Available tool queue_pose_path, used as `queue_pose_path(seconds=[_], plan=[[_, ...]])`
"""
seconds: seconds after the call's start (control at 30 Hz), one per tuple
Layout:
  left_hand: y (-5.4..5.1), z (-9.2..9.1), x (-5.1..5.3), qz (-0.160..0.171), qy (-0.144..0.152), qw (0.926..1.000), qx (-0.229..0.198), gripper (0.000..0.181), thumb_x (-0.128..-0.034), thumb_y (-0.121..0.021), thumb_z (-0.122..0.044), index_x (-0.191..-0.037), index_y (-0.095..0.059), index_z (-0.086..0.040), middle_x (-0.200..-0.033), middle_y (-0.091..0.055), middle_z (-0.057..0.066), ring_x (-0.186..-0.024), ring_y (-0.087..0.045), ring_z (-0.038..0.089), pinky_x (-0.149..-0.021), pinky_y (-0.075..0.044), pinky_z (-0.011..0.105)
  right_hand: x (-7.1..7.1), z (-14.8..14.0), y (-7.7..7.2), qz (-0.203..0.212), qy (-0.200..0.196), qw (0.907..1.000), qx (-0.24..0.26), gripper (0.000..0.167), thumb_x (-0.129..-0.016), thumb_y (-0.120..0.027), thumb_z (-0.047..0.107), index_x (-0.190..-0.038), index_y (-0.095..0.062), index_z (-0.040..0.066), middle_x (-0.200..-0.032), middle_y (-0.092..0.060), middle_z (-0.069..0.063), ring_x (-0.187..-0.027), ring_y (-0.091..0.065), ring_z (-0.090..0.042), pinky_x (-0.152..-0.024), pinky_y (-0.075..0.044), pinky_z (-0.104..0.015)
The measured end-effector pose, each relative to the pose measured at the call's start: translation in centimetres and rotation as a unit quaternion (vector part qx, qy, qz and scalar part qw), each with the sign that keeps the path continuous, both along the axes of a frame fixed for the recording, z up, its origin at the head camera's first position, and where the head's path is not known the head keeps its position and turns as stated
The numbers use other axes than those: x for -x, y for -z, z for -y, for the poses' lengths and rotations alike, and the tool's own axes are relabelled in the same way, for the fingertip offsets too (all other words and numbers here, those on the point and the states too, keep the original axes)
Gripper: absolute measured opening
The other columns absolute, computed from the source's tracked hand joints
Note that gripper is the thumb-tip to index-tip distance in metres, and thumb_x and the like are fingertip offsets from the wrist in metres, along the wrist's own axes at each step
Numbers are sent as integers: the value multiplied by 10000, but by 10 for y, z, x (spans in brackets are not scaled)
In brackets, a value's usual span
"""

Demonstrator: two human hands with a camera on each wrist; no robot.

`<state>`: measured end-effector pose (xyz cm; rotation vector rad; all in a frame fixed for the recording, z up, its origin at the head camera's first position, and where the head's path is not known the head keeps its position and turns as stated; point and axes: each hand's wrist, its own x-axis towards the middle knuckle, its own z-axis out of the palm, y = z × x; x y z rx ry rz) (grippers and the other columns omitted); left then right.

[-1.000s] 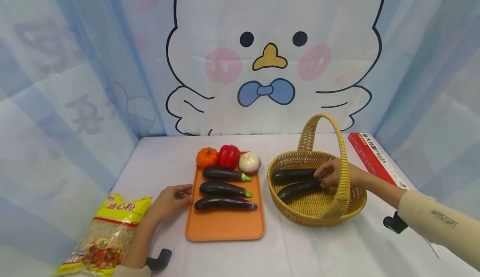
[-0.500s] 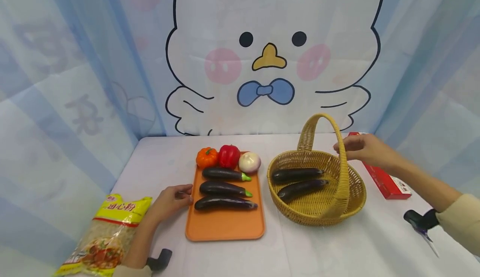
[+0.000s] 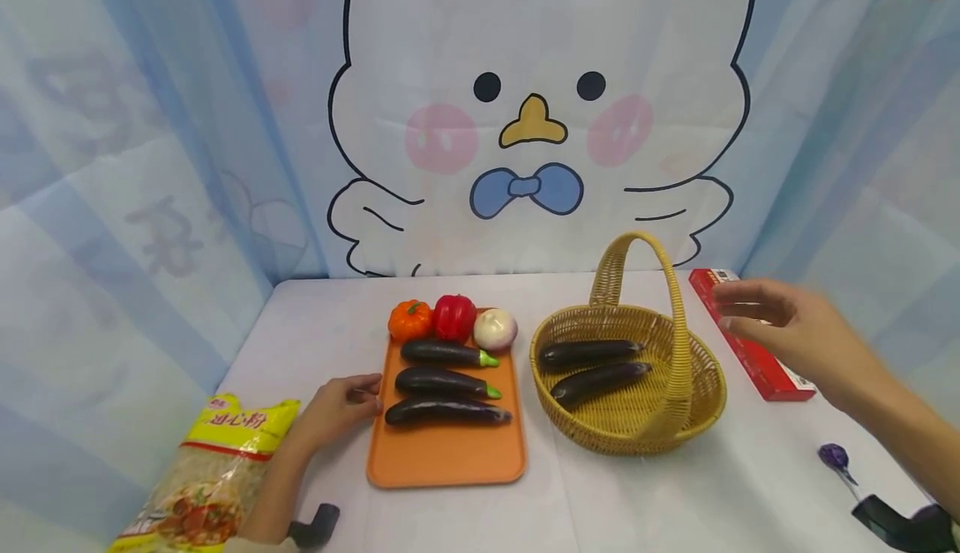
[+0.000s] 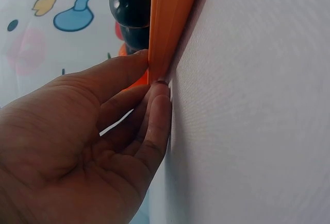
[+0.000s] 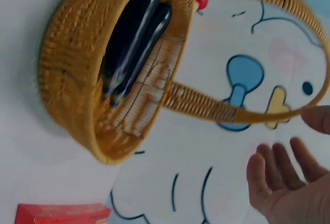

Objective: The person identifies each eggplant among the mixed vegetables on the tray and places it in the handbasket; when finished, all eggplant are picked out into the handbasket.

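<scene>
At the left edge of an orange tray (image 3: 446, 461), my left hand (image 3: 341, 410) pinches the rim; in the left wrist view the thumb meets its upper edge and the fingers reach low against its side. Several dark eggplants lie on this tray, the nearest eggplant (image 3: 448, 411) in front. Two more lie in a wicker basket (image 3: 576, 425), including the front eggplant (image 3: 600, 381). My right hand (image 3: 806, 336) hovers to the right of the basket, fingers extended and holding nothing. Behind it lies a red pasta box (image 3: 772, 376), partly covered in the head view.
A small pumpkin (image 3: 410, 321), a red bell pepper (image 3: 454, 318) and a white-purple onion (image 3: 495, 330) sit along the tray's back end. A yellow pasta bag (image 3: 213, 470) lies by my left forearm. At right is a wrapped lollipop (image 3: 834, 456). The basket handle (image 3: 678, 345) arches high.
My right hand has come out of the basket, leaving the two eggplants inside, and moved right over the pasta box. My left hand stays at the tray. The head view shifts slightly.
</scene>
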<state>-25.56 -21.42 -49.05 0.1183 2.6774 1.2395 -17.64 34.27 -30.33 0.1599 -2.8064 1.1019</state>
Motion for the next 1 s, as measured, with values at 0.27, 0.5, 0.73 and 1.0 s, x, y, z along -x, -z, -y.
queue_pose_path(seconds=[0.27,0.5,0.73,1.0], plan=[[0,2,0,15,14,10000,-38,491,-900,-721,-242,-1359,-613,-109,-1168,-677,27,-971,-626,163,-947,-504,439,-42,38,-11,-586,355,9951,707,504,-945,-689,207,-1419,-521,215,-1322,-538,80,-1022,-606,55,-686,-563,-228],[2,1,0,-5,-10,10000,-12,491,-900,-725,-245,-1360,-613,-112,-1152,-680,15,-962,-623,150,-939,-508,439,-70,81,-17,-1514,-198,9846,852,523,-836,-756,-36,-1321,-600,83,-1260,-604,-67,-1046,-638,-108,-817,-520,-171],[1,1,1,-46,-19,10000,11,490,-898,-729,-237,-1360,-614,-120,-1107,-682,-11,-948,-616,144,-938,-507,438,-70,122,1,-1764,-940,9776,659,634,-761,-817,-53,-1322,-603,152,-1267,-603,4,-1132,-571,-99,-929,-442,-136],[2,1,0,16,-47,10000,26,492,-896,-729,-250,-1357,-616,-118,-1126,-686,3,-955,-620,149,-944,-501,454,-44,170,43,-1194,-1560,9776,749,548,-792,-850,183,-1282,-621,263,-1246,-604,136,-1104,-584,-104,-927,-507,-291]])
